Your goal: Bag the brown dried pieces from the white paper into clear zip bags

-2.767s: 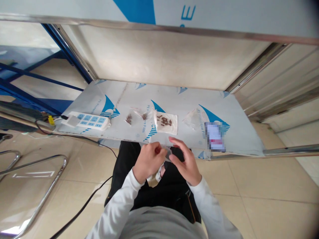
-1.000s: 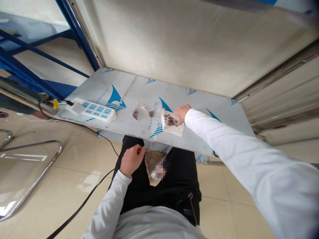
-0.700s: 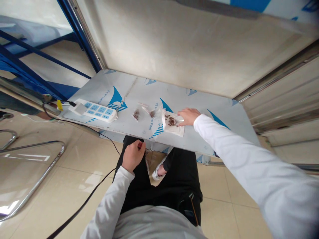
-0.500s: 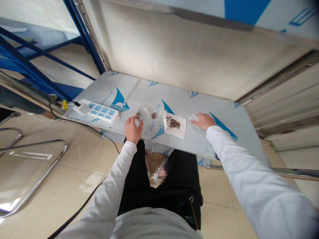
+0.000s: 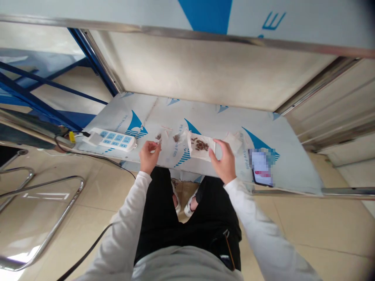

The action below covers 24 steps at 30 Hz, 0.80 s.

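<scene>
My left hand (image 5: 150, 156) is at the front edge of the shelf, thumb and fingertips pinched together. Whatever they hold is too small to make out. Just beyond its fingertips is a small dark brown clump (image 5: 158, 137) by some clear plastic. A second dark clump (image 5: 176, 138) lies farther right. Dark brown small pieces (image 5: 201, 144) are heaped on a white sheet (image 5: 193, 153), possibly paper or a flat bag. At this sheet's right edge is my right hand (image 5: 225, 162), thumb and forefinger apart. A clear plastic bag (image 5: 234, 141) lies just beyond it.
On the left of the film-covered metal shelf (image 5: 158, 105) lies a white power strip (image 5: 118, 140) with a plug and black cable. A phone (image 5: 262, 168) lies at the right front edge. An upper shelf (image 5: 140, 23) overhangs the back.
My right hand has left the clear plastic bag and moved left to the white sheet. The left hand's fingers have closed into a pinch. The phone, hidden by my arm before, now shows.
</scene>
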### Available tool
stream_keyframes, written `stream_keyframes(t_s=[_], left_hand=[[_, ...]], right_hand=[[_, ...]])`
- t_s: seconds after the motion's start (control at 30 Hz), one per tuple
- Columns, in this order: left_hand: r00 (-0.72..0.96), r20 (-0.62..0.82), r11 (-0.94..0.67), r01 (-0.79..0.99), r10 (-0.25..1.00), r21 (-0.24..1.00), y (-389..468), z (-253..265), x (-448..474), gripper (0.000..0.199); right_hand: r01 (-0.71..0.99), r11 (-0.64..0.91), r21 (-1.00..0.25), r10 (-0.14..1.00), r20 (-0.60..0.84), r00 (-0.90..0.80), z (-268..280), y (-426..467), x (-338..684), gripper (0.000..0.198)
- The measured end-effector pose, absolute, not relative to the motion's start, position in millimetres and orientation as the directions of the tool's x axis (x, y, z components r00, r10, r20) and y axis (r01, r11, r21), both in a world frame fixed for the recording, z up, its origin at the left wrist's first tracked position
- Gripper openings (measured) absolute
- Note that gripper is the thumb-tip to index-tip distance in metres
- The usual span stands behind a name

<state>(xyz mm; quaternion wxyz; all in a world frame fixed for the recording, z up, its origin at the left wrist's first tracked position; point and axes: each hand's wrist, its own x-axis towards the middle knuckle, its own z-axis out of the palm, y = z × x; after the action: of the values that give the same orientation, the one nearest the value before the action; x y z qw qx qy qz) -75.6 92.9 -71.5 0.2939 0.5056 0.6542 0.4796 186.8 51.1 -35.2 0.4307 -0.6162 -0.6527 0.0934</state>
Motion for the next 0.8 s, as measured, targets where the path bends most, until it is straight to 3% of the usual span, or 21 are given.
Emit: stream_keyframes(t_s=[0.07,0.13,0.23,0.3,0.37,0.47,0.53,0.6,0.7,0.8], left_hand=[[-0.173,0.019,-0.005,0.082,0.985,0.997,74.8,-56.2,-66.4,0.028],[-0.001,-0.070,0.069,-0.099,0.998,0.993,56.4,-42.9,-58.0,0.033],[0.143,-0.177,0.201,-0.183,0.974,0.962,34.9,-33.6,-50.1,0.034],[0.123,-0.195,0.211,-0.141,0.973,0.967,25.1,-33.4,-45.7,0.035],[-0.037,-0.140,0.140,0.003,0.989,0.990,16.4,-33.7,-38.5,0.037],[-0.218,0.008,0.030,0.173,0.976,0.984,2.8,-27.8,-20.8,0.029],[-0.126,0.003,0.010,0.102,0.992,0.995,-4.7,-20.1,-7.5,0.025],[-0.053,-0.052,0.051,-0.021,0.997,0.998,-8.2,-13.3,3.2,0.025],[-0.055,-0.195,0.182,-0.182,0.979,0.966,-5.6,-9.5,10.6,0.026],[-0.009,-0.325,0.308,-0.296,0.946,0.904,-0.1,-11.7,10.5,0.028]], right_hand=[[0.523,0.239,-0.818,0.933,0.342,0.109,-30.9,40.1,154.6,0.045],[0.303,0.114,-0.946,0.984,0.148,0.094,-29.1,34.9,129.3,0.055],[-0.008,-0.148,-0.989,0.989,-0.149,0.020,-29.8,27.9,110.9,0.047],[-0.097,-0.196,-0.976,0.979,-0.200,0.037,-30.3,17.8,109.0,0.038],[-0.031,-0.116,-0.993,0.980,-0.119,0.160,-28.9,4.2,110.3,0.028],[0.307,0.081,-0.948,0.936,0.178,0.302,-23.2,-13.7,111.8,0.011],[0.521,0.187,-0.833,0.895,0.363,0.259,-19.3,-20.0,112.3,0.007],[0.631,0.259,-0.731,0.875,0.455,0.168,-17.3,-22.5,114.2,0.012],[0.671,0.323,-0.668,0.867,0.493,0.073,-17.3,-24.2,121.1,0.020],[0.618,0.366,-0.696,0.878,0.479,0.021,-17.3,-27.8,129.0,0.035]])
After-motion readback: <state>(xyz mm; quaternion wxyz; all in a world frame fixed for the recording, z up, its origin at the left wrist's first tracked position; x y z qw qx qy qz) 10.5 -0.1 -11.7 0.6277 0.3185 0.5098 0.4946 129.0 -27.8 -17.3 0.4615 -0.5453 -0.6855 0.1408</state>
